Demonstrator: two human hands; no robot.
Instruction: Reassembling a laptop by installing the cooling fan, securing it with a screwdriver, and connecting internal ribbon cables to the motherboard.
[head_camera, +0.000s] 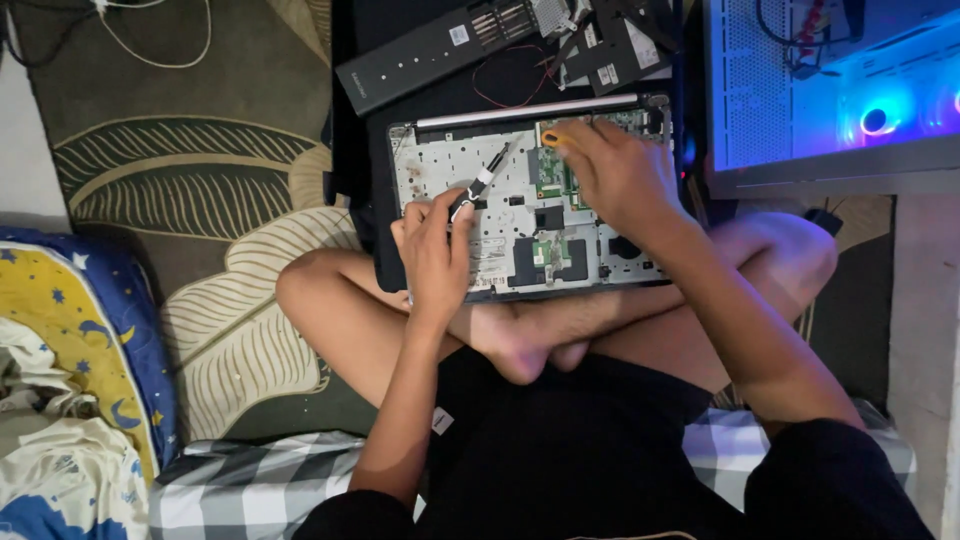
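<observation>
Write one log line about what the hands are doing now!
left hand: holds screwdriver | right hand: rests on green circuit board | opened laptop: on floor before crossed legs

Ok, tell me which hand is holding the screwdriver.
The left hand holds the screwdriver, tip angled up over the opened laptop base. The right hand has none; its fingers rest on the green board.

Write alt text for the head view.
A person sitting cross-legged works on an opened laptop chassis: left hand holds a screwdriver, right hand rests on the green circuit board. A lit computer case glows blue at upper right.
</observation>
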